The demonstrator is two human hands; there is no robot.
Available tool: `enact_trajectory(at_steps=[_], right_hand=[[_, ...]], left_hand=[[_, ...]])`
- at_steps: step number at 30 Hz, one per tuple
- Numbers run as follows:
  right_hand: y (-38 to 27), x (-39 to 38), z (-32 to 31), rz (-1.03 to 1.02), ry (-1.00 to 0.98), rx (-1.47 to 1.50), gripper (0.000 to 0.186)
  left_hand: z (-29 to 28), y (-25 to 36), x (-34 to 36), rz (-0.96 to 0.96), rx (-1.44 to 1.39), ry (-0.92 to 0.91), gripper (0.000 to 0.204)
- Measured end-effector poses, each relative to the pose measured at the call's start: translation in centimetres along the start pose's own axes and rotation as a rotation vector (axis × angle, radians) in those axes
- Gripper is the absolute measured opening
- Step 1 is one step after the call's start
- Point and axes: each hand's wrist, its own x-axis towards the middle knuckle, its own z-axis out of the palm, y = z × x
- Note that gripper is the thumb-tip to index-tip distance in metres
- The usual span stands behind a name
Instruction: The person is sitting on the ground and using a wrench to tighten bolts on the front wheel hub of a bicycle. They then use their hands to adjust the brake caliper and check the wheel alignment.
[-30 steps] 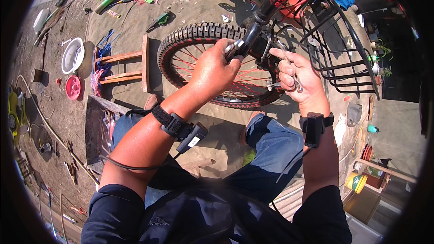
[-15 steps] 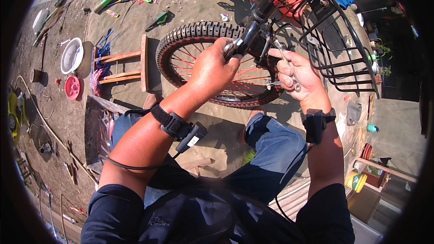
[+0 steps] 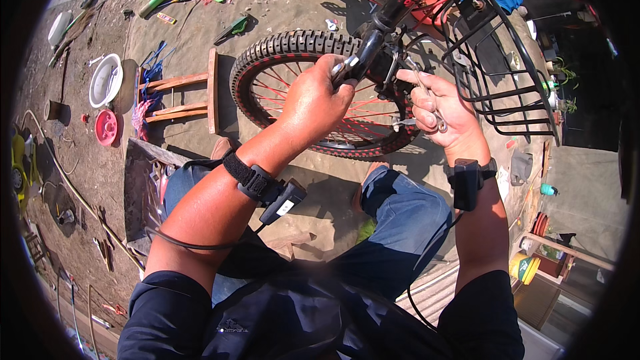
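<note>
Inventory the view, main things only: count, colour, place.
Knobbly-tyred bicycle wheel: 1, black and red, centre
Wire basket: 1, black, right of wheel
Wrench: 1, silver, right of centre
Metal piece: 1, silver, near centre; kind unclear
Wooden stool frame: 1, brown, left of wheel
Basin: 1, white, left of stool
Bowl: 1, red, below basin
Tray: 1, grey, left of centre
Bucket: 1, yellow, lower right
Jeans: 1 pair, blue, lower centre
Left hand: 1, bare, holding metal piece
Right hand: 1, bare, holding wrench
</note>
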Motion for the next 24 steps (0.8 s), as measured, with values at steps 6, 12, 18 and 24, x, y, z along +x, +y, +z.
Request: enact_trajectory(at_steps=[6, 12, 18, 24], right_hand=[[-0.1, 0.3, -0.9, -0.024, -0.069, -0.076, 0.045], [1.8, 0.6, -0.4, -0.118, -0.006, -0.080, 0.040], [1.7, 0.2, 0.4, -0.127, 0.025, -0.083, 0.039], [2.6, 0.4, 0.6, -0.134, 0.044, -0.075, 0.039]], left_hand=[[0.1, -0.4, 0.0, 0.006, 0.016, 0.006, 0.036], [0.0, 0.2, 0.1, -0.020, 0.006, -0.013, 0.035], [0.0, -0.1, 0.1, -0.003, 0.014, -0.007, 0.035], [0.0, 0.3, 0.1, 0.000, 0.018, -0.015, 0.034]])
